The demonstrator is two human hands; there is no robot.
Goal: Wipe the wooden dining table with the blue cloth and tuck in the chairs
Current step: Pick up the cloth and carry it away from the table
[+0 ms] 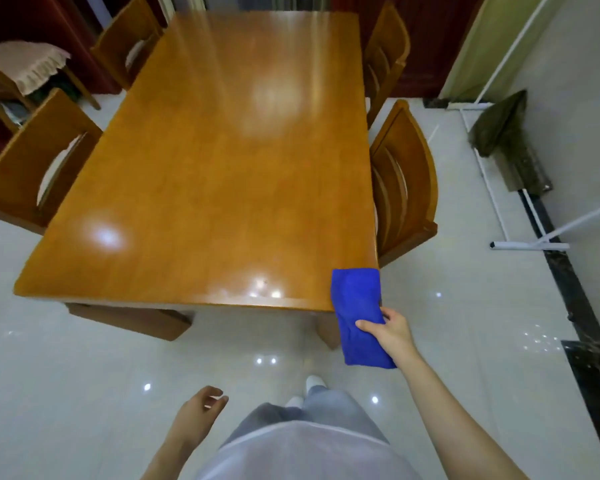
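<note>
The wooden dining table (222, 161) fills the middle of the view, its glossy top bare. A folded blue cloth (357, 306) lies over the table's near right corner and hangs past the edge. My right hand (390, 332) pinches the cloth's lower half with thumb and fingers. My left hand (200, 412) hangs low near my body, fingers loosely curled, holding nothing. Two wooden chairs (39, 168) stand on the left side and two more chairs (404, 188) on the right side. A further chair (129, 322) sits under the near edge.
White glossy floor tiles surround the table. A white metal stand (529, 244) and a dark cloth bundle (503, 129) sit on the floor to the right. A small table with a pink cover (28, 60) stands at the far left.
</note>
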